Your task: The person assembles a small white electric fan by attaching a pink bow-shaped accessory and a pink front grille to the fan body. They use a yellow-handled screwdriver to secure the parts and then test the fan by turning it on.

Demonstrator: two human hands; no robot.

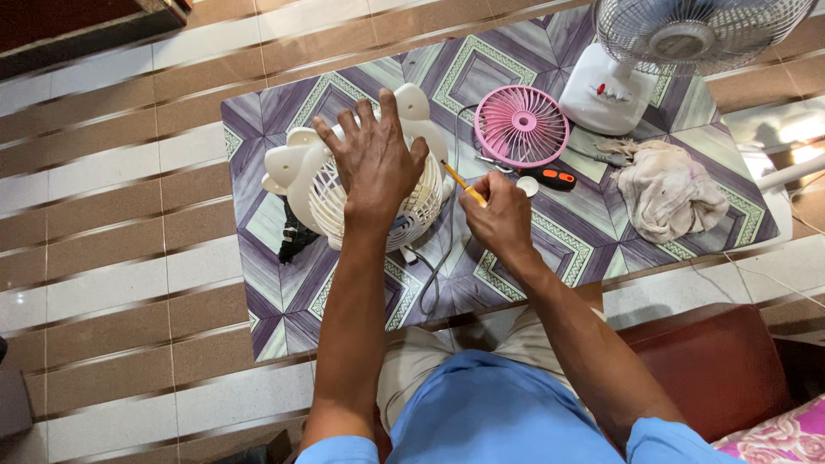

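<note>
Left hand [374, 159] spread flat, fingers splayed over the top of a small cream desk fan [361, 185], pressing it down on the patterned table [516, 258]. Right hand [498, 215] closed in a pinch round a yellow-handled screwdriver [460, 182], tip aimed at the fan's right edge, just beside the grille. Looks like the screw-working step on the fan housing; whether the tip is seated in a screw can't be told. Next move likely needs the tip square on the screw while the left hand keeps the fan from turning. Grey cord [434, 275] trails off the fan toward the table's near edge. Beyond: pink fan grille [522, 126], orange-handled screwdriver [550, 178], small white cap [528, 186], crumpled cloth [666, 189], big white fan [636, 77]. No containers in view.
</note>
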